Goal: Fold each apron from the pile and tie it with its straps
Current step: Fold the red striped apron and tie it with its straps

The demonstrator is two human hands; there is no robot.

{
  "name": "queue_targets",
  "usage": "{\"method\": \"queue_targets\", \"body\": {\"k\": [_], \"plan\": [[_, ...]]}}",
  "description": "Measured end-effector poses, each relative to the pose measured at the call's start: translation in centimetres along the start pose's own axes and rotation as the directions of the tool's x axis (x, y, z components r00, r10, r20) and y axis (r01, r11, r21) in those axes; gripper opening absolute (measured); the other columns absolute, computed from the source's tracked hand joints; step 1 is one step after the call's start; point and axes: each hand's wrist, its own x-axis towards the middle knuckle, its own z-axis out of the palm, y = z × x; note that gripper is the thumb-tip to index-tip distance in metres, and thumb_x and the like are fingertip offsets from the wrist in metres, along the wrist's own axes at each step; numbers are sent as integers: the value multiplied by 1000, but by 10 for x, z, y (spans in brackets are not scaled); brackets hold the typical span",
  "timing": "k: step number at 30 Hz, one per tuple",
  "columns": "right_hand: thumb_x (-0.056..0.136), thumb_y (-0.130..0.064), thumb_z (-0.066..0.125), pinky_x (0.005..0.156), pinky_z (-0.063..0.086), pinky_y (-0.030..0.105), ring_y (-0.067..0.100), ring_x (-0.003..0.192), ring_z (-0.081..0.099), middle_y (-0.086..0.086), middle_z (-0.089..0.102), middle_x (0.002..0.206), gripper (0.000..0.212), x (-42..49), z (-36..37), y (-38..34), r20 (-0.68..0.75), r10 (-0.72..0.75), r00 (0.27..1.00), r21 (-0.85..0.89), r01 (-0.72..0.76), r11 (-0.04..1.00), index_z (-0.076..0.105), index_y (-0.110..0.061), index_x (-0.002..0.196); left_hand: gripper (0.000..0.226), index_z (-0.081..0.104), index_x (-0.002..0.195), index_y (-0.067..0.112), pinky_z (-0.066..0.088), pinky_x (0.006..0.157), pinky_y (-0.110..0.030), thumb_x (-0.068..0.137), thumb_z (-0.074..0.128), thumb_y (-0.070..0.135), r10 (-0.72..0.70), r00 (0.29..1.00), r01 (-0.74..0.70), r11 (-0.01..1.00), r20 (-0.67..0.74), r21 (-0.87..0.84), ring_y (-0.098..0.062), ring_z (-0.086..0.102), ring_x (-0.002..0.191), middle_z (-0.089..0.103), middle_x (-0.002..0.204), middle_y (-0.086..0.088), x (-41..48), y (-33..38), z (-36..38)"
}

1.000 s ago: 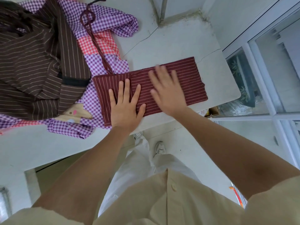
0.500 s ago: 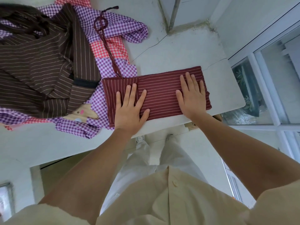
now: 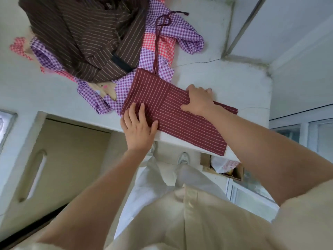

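While my left hand [image 3: 138, 127] lies flat, fingers straight, pressing the near left end of the folded apron [image 3: 180, 123] at the counter [image 3: 234, 83] edge, my right hand [image 3: 198, 101] curls over its far edge, seemingly pinching the cloth. Half a second ago both palms lay flat, the right one nearer the apron's right end.

The left hand [image 3: 138, 129] presses flat on the maroon striped apron [image 3: 180, 121] at the table [image 3: 234, 83] edge. The right hand [image 3: 199, 101] curls over its far edge, the apron pile [image 3: 81, 37] lying just beside.
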Motion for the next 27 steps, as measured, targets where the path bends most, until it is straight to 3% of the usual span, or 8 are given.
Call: {"method": "queue_targets", "body": {"k": [4,6,9,11,13,17,22,27], "plan": [[80,-32,68,70,41,27,23,88,61,-5,57,77,17,-9,-1,-2,111,-91,990,109,79,991,56,-20,76,67,36,142,9,26,108,-45,92,56,50,-319,947,309,932,-24,-190,-34,32,131,33,144,-17,-28,13,-2],[78,-21,70,66,50,27,22,82,65,-1,64,81,9,-17,-2,-1,167,-112,980,354,46,934,62,-16,79,63,41,134,6,33,101,-39,91,60,47,-410,912,378,857,-19,-349,-31,41,121,42,133,-15,-38,15,0],[82,-16,70,83,58,39,24,90,70,8,71,101,25,-37,-5,-1,341,-120,932,653,-143,744,65,-11,106,48,48,116,12,44,85,-35,91,57,52,-608,767,584,531,204,-614,-24,56,103,57,110,-4,-55,21,-10],[86,-21,70,84,58,40,24,94,70,9,70,106,31,-55,-4,-2,441,-130,888,711,-257,655,60,-13,115,44,53,99,14,45,75,-33,93,52,57,-555,697,674,290,455,-679,-22,62,87,66,93,-3,-65,21,-19],[90,-25,68,77,59,37,23,92,71,9,72,105,30,-69,0,-4,482,-144,864,739,-313,597,61,-14,116,53,61,105,10,49,77,-34,91,52,61,-327,679,717,102,658,-689,-22,68,91,72,99,-8,-72,16,-21],[94,-35,62,70,58,36,23,91,72,9,73,104,29,-100,13,-10,482,-146,864,807,-373,457,65,-16,116,21,65,103,10,51,88,-32,95,62,29,-139,715,681,-81,685,-728,-23,66,98,71,106,-11,-93,7,-24],[98,-27,56,89,54,42,27,104,67,12,70,114,28,-144,41,-10,482,-134,866,829,-402,388,64,-13,120,8,68,86,16,32,60,-22,93,65,20,-97,755,655,63,649,-753,-10,55,74,70,84,0,-129,-20,-32],[96,-15,58,88,48,35,21,115,61,5,65,124,34,-202,85,4,605,-199,771,718,-421,554,55,-21,130,9,67,95,12,32,51,-18,89,69,18,-5,597,747,368,802,-554,-8,46,60,61,80,0,-171,-54,-36]]}}
